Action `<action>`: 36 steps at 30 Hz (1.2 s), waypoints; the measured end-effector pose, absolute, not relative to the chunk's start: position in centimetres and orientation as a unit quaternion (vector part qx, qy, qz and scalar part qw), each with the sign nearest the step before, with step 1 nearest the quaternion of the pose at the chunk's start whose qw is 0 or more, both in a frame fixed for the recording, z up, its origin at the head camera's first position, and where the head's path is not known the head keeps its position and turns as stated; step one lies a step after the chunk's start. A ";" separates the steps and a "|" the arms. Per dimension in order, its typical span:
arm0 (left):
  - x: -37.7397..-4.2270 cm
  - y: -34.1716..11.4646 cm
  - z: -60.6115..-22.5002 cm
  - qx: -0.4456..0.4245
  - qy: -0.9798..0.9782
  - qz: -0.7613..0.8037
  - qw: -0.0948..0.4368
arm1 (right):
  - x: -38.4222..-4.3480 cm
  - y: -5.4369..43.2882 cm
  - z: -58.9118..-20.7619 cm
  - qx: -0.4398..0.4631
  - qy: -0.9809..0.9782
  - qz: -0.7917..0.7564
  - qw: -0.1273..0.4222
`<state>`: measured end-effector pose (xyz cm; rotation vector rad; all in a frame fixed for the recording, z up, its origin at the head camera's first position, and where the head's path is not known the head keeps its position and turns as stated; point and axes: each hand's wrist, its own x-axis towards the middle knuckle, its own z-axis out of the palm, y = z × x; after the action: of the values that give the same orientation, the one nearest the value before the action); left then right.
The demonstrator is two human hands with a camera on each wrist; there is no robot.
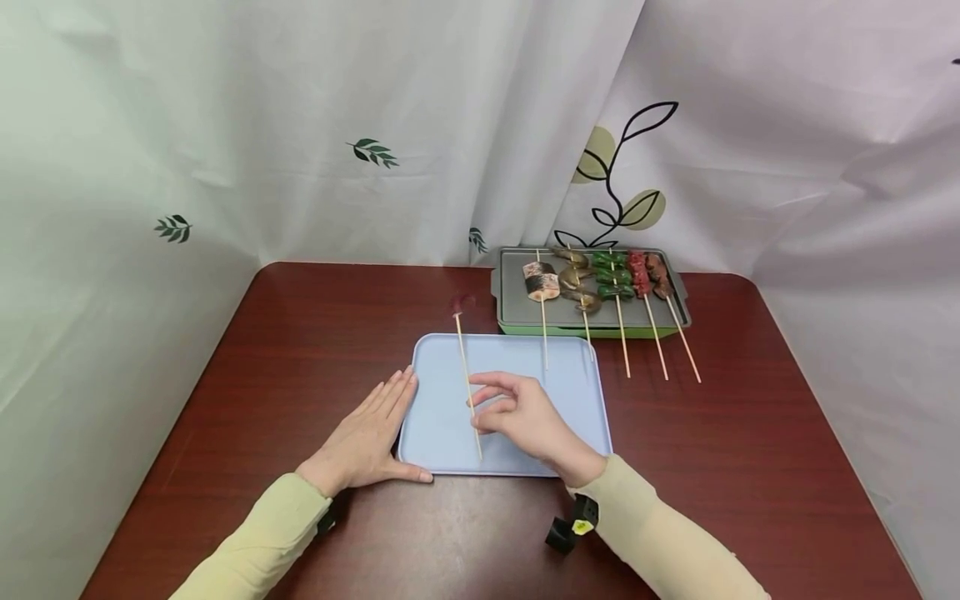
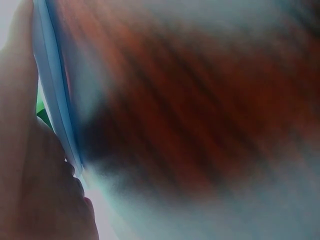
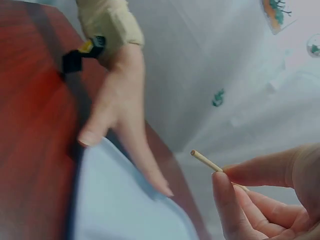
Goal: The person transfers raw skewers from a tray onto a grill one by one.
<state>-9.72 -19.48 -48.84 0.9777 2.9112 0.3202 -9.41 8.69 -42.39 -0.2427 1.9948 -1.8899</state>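
My right hand (image 1: pixel 525 421) pinches the thin wooden stick of a skewer (image 1: pixel 462 354) between thumb and fingers, above the light blue tray (image 1: pixel 433 400). A blurred dark red piece sits on the skewer's far end, past the tray's back edge. In the right wrist view, the blunt near end of the skewer (image 3: pixel 206 161) pokes out from the pinching fingers. My left hand (image 1: pixel 363 442) lies with straight fingers along the tray's left side, its thumb at the front left corner. The left wrist view has that hand (image 2: pixel 20 150) beside the tray's rim (image 2: pixel 52 65).
A grey grill plate (image 1: pixel 512 310) on a green base stands behind the tray to the right. Several skewers lie on it, including green pieces (image 1: pixel 613 277), brownish pieces (image 1: pixel 576 277) and red pieces (image 1: pixel 639 273). Their sticks jut over the front edge, some above the tray. Curtains (image 1: pixel 300 125) surround the table.
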 end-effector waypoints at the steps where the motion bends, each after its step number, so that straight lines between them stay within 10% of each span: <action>1: -9.7 -19.5 -48.8 0.317 0.942 0.103 0.026 | -9.6 9.0 -42.1 -0.086 0.714 -0.671 0.184; 36: -9.5 -19.5 -48.7 0.329 0.942 0.064 0.004 | -18.5 14.9 -39.9 -0.011 0.797 -0.582 0.162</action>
<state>-9.54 -19.49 -48.69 1.0319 2.9513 0.2015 -18.55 14.89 -39.85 -0.0322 2.2738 -1.6614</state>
